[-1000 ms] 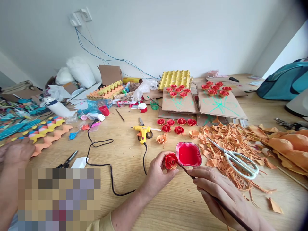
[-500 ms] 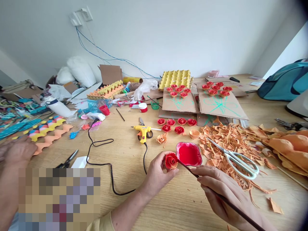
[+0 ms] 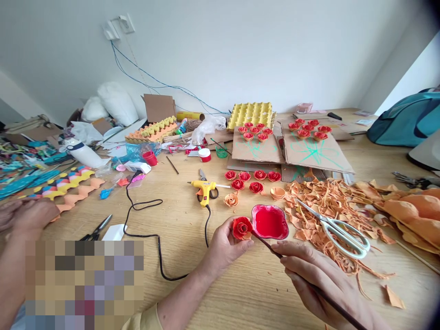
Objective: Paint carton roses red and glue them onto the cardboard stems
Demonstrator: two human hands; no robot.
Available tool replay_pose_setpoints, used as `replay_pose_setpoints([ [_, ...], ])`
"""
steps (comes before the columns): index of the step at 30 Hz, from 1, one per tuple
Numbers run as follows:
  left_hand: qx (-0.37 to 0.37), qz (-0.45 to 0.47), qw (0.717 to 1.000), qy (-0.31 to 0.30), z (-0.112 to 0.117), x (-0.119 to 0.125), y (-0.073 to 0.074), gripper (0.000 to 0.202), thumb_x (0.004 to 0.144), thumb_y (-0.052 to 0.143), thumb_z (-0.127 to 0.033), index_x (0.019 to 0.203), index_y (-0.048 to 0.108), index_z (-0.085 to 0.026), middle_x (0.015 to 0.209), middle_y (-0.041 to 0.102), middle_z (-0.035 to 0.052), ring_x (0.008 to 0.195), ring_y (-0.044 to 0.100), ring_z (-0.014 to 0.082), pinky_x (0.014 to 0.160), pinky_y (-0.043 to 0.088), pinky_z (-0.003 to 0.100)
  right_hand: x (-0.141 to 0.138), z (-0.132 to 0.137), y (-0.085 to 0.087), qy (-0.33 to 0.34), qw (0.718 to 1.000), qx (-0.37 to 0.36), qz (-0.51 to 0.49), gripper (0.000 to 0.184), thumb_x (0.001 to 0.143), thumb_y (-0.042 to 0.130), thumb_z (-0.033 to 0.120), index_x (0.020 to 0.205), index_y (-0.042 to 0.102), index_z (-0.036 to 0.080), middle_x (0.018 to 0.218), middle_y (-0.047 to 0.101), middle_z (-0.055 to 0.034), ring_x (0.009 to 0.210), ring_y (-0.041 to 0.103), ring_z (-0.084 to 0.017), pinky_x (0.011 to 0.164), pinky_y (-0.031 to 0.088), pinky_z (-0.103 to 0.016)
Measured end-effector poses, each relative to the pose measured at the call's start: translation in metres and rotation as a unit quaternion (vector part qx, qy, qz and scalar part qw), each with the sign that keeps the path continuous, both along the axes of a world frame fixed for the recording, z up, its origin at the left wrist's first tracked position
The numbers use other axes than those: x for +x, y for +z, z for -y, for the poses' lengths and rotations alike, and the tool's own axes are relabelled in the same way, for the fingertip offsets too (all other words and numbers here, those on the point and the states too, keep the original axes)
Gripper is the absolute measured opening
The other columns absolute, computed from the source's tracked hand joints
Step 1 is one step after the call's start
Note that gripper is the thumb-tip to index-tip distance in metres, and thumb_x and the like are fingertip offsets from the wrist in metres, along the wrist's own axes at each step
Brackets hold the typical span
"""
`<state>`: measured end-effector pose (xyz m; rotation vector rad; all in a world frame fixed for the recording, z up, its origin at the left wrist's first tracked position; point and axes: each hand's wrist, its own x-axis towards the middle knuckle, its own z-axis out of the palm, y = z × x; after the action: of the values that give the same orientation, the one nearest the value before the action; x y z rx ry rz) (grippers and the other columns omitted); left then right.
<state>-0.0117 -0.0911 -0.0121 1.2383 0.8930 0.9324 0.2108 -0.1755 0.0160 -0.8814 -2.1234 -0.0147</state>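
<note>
Between the thumb and fingers of my left hand [image 3: 225, 245] sits a rose [image 3: 242, 228], its petals painted red with some orange at the lower edge. My right hand [image 3: 318, 275] grips a dark-handled paintbrush [image 3: 266, 244], whose tip touches the rose's right side. Just behind the brush stands a small scalloped dish [image 3: 270, 222] of red paint. Several red roses [image 3: 256, 187] lie in rows beyond it, beside an unpainted orange rose [image 3: 231, 199] and an orange cup [image 3: 277, 193].
A yellow glue gun [image 3: 205, 191] with its black cord lies left of the dish. White-handled scissors [image 3: 345, 237] rest on orange scraps [image 3: 319, 197] at right. Cardboard sheets [image 3: 314, 153] at the back carry more roses. A co-worker's hands [image 3: 32, 213] are at far left.
The rose in my left hand has shifted slightly left and turned a little, and the brush tip has moved lower along its right side. The co-worker's hands have moved slightly.
</note>
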Motion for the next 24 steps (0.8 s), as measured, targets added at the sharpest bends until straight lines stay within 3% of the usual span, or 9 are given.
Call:
replay_pose_setpoints([
  [8, -0.008, 0.025, 1.000, -0.017, -0.003, 0.000, -0.014, 0.058, 0.067, 0.090, -0.044, 0.111, 0.066, -0.015, 0.107, 0.071, 0.0079, 0.100, 0.065, 0.0211, 0.093, 0.052, 0.032, 0.002, -0.002, -0.003, -0.017, 1.000, 0.009, -0.024, 0.025, 0.096, 0.053, 0.001, 0.116, 0.061, 0.011, 0.118, 0.073, -0.0167, 0.105, 0.071, -0.014, 0.089, 0.057, -0.022],
  [17, 0.009, 0.004, 1.000, 0.006, -0.003, -0.002, -0.010, 0.058, 0.068, 0.089, -0.047, 0.111, 0.066, -0.016, 0.106, 0.071, 0.0079, 0.102, 0.066, 0.0227, 0.096, 0.051, 0.034, 0.002, -0.001, -0.002, 0.004, 0.999, -0.012, -0.042, 0.027, 0.094, 0.051, 0.001, 0.116, 0.061, 0.014, 0.115, 0.074, -0.0153, 0.103, 0.073, -0.016, 0.087, 0.059, -0.025],
  [24, -0.008, -0.003, 1.000, 0.004, 0.000, 0.000, -0.001, 0.054, 0.067, 0.090, -0.043, 0.106, 0.065, -0.016, 0.101, 0.068, 0.0054, 0.095, 0.064, 0.0198, 0.091, 0.052, 0.031, 0.000, -0.006, 0.000, -0.029, 0.998, 0.008, -0.054, 0.028, 0.095, 0.051, 0.002, 0.118, 0.061, 0.015, 0.114, 0.074, -0.0154, 0.097, 0.074, -0.014, 0.083, 0.059, -0.022],
])
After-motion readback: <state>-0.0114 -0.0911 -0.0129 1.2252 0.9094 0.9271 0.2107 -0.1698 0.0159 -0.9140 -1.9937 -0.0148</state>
